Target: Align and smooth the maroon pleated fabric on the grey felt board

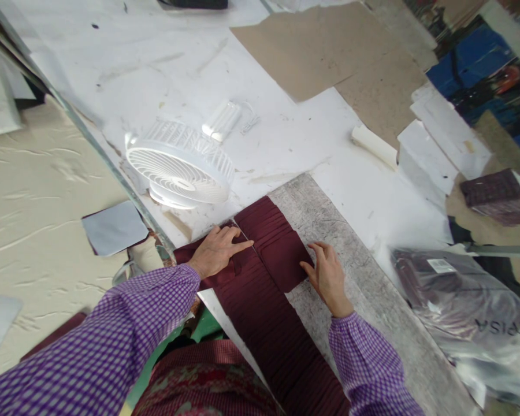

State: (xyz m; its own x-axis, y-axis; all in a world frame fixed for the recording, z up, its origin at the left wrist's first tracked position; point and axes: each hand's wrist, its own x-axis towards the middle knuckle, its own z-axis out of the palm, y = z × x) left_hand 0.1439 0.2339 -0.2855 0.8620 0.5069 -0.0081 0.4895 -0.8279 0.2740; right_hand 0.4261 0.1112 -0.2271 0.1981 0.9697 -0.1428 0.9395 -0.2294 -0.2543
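Observation:
Overlapping maroon pieces (273, 323) lie in a long row on a grey mottled board (355, 271). A shorter row of maroon pieces (260, 222) lies beyond, with one broader piece (283, 260) on its near end. My left hand (219, 251) rests on maroon material at the left, its index finger stretched toward the seam between the rows. At the right edge of the broad piece is my right hand (325, 271), thumb and fingers apart, fingertips at or close to the edge.
A white round fan (179, 167) stands beyond my left hand. Brown paper (312, 46) and a paper roll (375, 147) lie farther back. Plastic-wrapped maroon goods (455, 294) are at the right. A grey-white piece (115, 228) lies on cream material at the left.

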